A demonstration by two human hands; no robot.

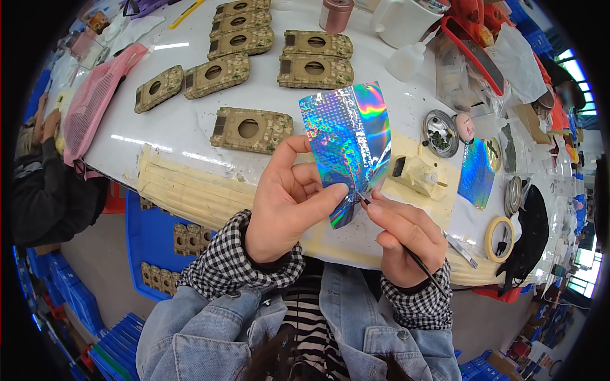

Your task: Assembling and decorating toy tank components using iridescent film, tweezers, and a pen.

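My left hand [289, 200] pinches a shiny rainbow holographic sticker sheet [340, 143] between thumb and fingers, raised above the table edge. The sheet is bent, and small repeated shapes cover part of it. In my right hand [406, 238] is a slim black pair of tweezers [416, 261], gripped like a pen. Its fine tip meets the sheet near my left thumb; whether a sticker is caught in it is too small to tell. Beyond my left hand lies a camouflage model tank hull [251, 129] with a round hole.
More camouflage hulls [316, 70] stand at the back. A tape-covered block [419, 174], a second holographic sheet [476, 174], a round tin [440, 133] and a tape roll [499, 239] lie right. A blue tray [149, 228] holds hulls below. Another person's sleeve [54, 184] is left.
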